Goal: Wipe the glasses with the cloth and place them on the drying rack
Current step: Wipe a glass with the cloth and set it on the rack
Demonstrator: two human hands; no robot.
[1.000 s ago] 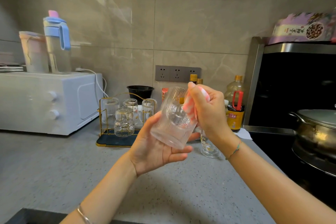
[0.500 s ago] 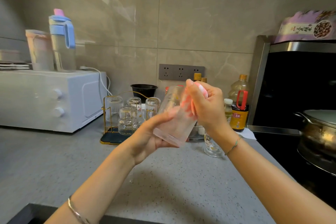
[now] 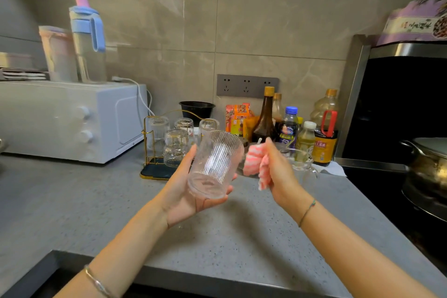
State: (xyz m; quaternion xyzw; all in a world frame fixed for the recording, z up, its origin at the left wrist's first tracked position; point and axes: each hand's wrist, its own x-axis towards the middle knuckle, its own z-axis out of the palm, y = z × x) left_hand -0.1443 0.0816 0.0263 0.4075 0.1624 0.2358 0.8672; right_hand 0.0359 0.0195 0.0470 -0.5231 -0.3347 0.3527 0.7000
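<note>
Gripping the tilted ribbed glass [image 3: 214,164], the left hand [image 3: 180,195] curls its fingers round it above the surface [image 3: 242,237]; fingers of the right hand [image 3: 280,174] pinch the pink cloth [image 3: 252,161] just beside it, with the drying rack [image 3: 154,172] beyond the left fingers.

The wall [image 3: 266,19] was clad in large glossy grey-beige tiles and carried a grey triple socket strip [image 3: 246,86]. The desk [image 3: 72,201] was grey speckled stone. A white two-knob countertop oven [image 3: 72,121] stood at the left against the wall. A black cooktop [image 3: 377,189] adjoined the desk at the right, backed by a steel-framed black panel [image 3: 399,104]. Soft light reflected off the tiles.
</note>
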